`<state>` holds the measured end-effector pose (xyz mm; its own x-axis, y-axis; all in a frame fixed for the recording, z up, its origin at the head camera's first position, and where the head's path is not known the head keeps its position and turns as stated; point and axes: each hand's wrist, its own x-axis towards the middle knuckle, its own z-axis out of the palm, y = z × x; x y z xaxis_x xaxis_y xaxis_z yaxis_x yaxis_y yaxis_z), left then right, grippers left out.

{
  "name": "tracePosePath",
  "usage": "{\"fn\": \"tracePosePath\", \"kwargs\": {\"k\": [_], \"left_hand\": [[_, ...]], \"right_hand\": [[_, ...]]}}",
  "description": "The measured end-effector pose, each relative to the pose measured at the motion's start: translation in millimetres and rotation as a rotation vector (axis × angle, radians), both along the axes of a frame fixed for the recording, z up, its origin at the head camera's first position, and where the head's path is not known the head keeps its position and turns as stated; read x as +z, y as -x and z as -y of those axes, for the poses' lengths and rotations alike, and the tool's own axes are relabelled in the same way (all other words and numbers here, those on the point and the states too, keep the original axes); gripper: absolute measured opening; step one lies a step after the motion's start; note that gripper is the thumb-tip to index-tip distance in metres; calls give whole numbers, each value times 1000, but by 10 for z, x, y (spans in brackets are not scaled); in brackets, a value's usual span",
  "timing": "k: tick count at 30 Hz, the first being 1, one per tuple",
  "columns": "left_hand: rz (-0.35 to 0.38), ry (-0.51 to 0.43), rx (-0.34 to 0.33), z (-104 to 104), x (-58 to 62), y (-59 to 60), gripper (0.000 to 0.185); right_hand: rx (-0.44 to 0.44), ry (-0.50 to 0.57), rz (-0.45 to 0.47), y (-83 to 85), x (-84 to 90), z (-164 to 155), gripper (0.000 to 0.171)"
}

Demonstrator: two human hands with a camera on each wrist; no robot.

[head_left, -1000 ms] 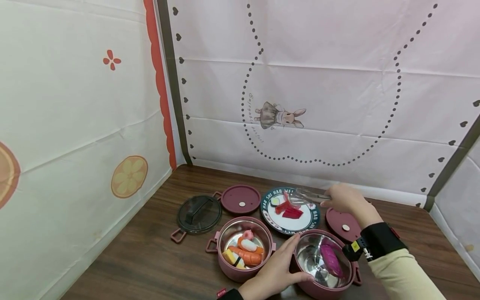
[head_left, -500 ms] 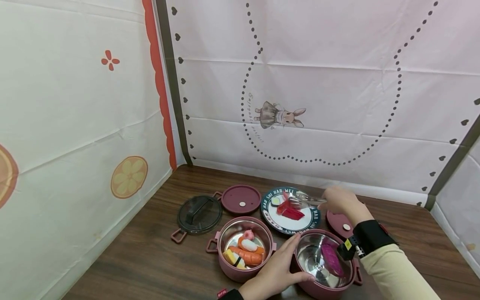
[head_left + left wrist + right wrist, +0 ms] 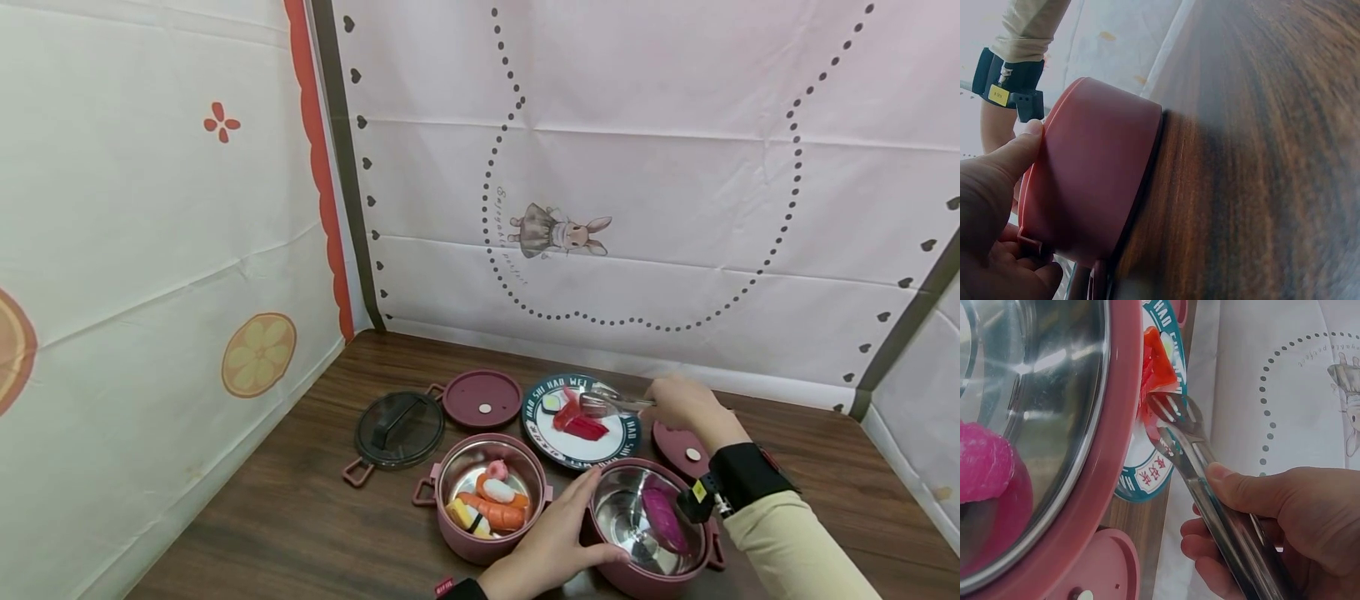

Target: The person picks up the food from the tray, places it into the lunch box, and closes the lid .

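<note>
Wooden table (image 3: 300, 517) carries two pink pots; left hand (image 3: 551, 546) grips the near-right pot (image 3: 648, 533), fingers and thumb curled on its rim, a pink piece inside. Behind it sits the plate (image 3: 611, 446). Right hand (image 3: 686, 404) pinches metal tongs (image 3: 611, 403), tips at the red food piece (image 3: 581, 425) on that plate.

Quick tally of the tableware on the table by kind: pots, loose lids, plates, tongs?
Pots: 2, one with food and one the left hand holds
Loose lids: 3, pink, pink, dark clear
Plates: 1
Tongs: 1, in the right hand
Total: 7
</note>
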<state>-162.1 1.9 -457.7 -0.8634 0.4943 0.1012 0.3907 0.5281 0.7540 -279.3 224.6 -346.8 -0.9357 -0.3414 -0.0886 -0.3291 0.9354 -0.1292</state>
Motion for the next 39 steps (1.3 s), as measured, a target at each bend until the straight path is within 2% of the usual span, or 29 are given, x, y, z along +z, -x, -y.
{"fn": "tracePosePath", "kwargs": {"k": [7,13,21,29,39], "left_hand": [[10,5,6,-1,-12,9,95],[-11,10,7,-8,-15,11,95],[-11,11,12,-6,-19,3,95],[-12,10,10,-6,-22,5,94],[-14,10,9,-8,-14,8,94]], "right_hand": [[15,29,-6,-33,24,-41,12],[34,28,5,-39,50,-80,11],[18,35,46,-56,100,-136,21],[40,39,25,-75,135,-184,26],[60,53,24,-89,205,-265,21]]}}
